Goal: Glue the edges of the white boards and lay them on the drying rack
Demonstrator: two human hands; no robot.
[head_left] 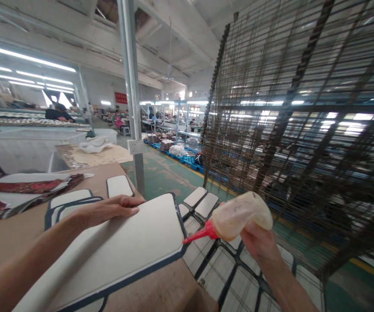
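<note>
The right hand [260, 245] is wrapped around a soft glue bottle [242, 215], fingers closed on its body, the bottle lying nearly level with its red nozzle [200, 234] pointing to the person's left; the nozzle tip sits right at the dark-bound edge of the white panel [125, 249], at its near right corner, touching or just short of it, I cannot tell which; the panel rests on the brown table [8, 234], its long axis running from lower left up to the right, and the left hand [115, 208] lies flat on its far edge, fingers out straight, pressing rather than gripping; so the bottle hand is the nearer one to that corner. More small white panels [203, 201] rest on the wire rack [226, 268] below the bottle; the tall mesh frame [304, 130] behind blurs what lies beyond it; the panel's lower left end is cut off by the arm and the picture's edge; people at far benches are too small to make out.
</note>
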